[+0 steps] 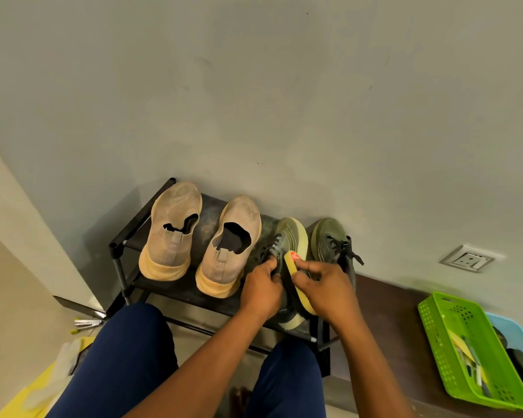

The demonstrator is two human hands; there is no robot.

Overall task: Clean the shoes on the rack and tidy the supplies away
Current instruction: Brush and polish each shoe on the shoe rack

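Green basket [444,330] right of rack [139,224], beige shoes [200,236]

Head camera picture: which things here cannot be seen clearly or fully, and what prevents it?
- Olive shoe being cleaned: its heel and side are covered by the left hand, the right hand and the yellow brush.
- Brush label: too small to read.
- Green basket: contents too small and jumbled to identify.
- Blue basket: cut off by the right edge, partly behind the green one.
- Items on the floor at lower left: blurred, partly hidden by the person's leg.
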